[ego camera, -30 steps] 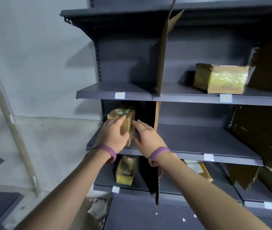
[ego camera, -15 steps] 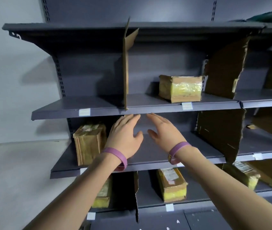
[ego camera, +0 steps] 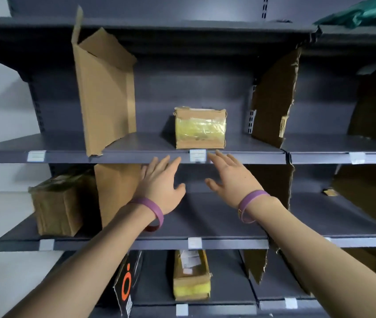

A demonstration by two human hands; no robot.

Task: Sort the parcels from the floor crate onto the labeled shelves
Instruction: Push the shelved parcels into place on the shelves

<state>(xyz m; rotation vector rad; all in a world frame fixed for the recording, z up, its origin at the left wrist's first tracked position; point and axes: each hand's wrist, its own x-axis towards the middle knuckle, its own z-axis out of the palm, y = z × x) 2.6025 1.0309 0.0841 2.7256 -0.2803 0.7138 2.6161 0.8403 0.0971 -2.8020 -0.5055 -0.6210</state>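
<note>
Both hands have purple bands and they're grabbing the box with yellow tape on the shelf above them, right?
Not grabbing. In the head view the left hand and right hand are open and empty, just below the box, which sits untouched on its shelf. The purple bands are right.

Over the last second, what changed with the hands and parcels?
The left hand and right hand let go of the brown parcel and rose, open and empty, toward the upper shelf edge. That parcel stays where set; the yellow-taped parcel is unmoved.
</note>
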